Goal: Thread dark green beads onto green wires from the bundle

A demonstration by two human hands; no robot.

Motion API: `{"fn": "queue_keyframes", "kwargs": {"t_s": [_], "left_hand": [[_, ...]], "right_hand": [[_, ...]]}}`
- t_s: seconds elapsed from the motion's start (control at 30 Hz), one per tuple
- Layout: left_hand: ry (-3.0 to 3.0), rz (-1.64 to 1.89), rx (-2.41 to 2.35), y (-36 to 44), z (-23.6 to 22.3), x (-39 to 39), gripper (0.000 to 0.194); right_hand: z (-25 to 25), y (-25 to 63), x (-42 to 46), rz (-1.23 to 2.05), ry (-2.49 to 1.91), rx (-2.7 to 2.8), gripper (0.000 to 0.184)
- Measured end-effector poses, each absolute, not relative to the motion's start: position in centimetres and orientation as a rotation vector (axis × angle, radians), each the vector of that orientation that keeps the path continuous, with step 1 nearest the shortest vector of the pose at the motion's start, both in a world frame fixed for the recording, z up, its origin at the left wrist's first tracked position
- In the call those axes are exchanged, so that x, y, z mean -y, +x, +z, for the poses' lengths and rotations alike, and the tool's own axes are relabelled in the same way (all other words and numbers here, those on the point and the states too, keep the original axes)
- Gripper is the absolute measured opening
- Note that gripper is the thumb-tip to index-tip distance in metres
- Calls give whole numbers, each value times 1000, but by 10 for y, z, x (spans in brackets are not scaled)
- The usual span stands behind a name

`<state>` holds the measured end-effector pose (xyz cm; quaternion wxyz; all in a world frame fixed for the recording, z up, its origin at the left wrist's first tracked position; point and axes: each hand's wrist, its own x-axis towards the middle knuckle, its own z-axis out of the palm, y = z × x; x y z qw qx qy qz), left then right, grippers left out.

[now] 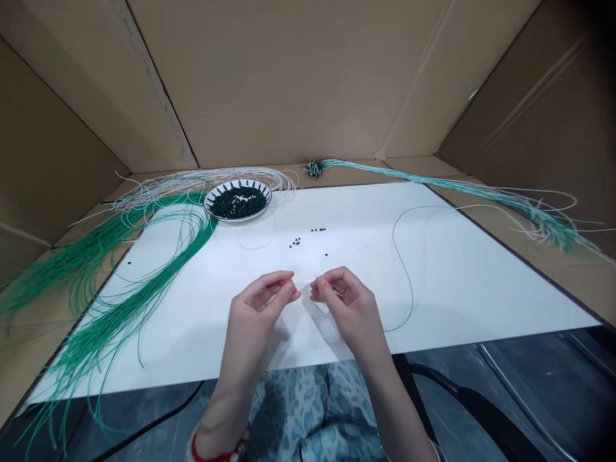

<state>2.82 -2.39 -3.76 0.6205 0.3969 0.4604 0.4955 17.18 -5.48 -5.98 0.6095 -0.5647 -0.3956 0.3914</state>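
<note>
On smooth board [462, 289], curved cord [412, 296], dark beads [298, 240]

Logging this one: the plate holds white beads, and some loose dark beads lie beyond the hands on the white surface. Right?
Not quite: the beads on the plate are dark, not white, as the head view shows. The rest stands.

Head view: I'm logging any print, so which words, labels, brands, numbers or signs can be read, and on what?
None can be read. The plate has dark strokes around its rim, but they are a pattern, not lettering; the cardboard walls and white surface show no legible print.
</note>
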Motion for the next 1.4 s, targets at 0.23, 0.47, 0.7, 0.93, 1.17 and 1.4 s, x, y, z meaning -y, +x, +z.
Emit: {"fn": "queue_keyframes", "kwargs": {"t_s": [0.23,0.47,0.7,0.93,1.17,1.4], "left_hand": [[927,1063,-1053,24,-34,25,18],[889,1022,-1041,32,-22,31,14],[745,856,-924,40,-14,43,21],[732,870,-822,42,-3,53,17],[737,934,-919,38,8,58,16],[768,938,-919,34,8,57,15]], "right_hand": [[-53,177,64,926,-1292,912,15],[-24,217,90,840,-1358,932,12],[-7,211,116,956,-1329,1104,16],[-8,180,114,960,-1229,1043,16],[10,171,113,966,-1269,1035,16],[13,168,111,954,-1268,1042,17]]}}
